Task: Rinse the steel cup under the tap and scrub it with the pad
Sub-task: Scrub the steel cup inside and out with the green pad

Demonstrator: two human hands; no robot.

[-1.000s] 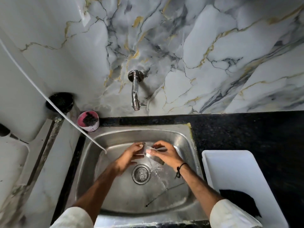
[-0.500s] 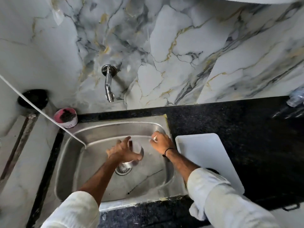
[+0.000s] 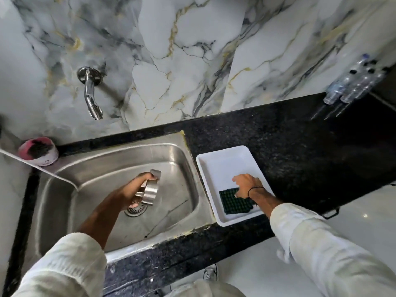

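My left hand [image 3: 130, 191] holds the steel cup [image 3: 150, 190] on its side over the steel sink [image 3: 90, 181], just above the drain [image 3: 135, 209]. A small grey piece shows at the fingertips of that hand. The tap [image 3: 91, 97] juts from the marble wall, up and left of the cup, and no water is seen running. My right hand [image 3: 246, 185] reaches into the white tray [image 3: 222, 161] on the counter right of the sink. Its fingers rest on the top edge of the dark green scrub pad [image 3: 232, 202] lying in the tray.
A pink tub [image 3: 38, 151] with something dark in it stands at the sink's back left corner. A white strip crosses the sink's left rim. Several clear bottles [image 3: 353, 84] stand at the far right of the black granite counter [image 3: 300, 146].
My right hand left the cup and moved right from the sink into the white tray, onto the green pad. My left hand kept the cup above the drain. The camera swung right.
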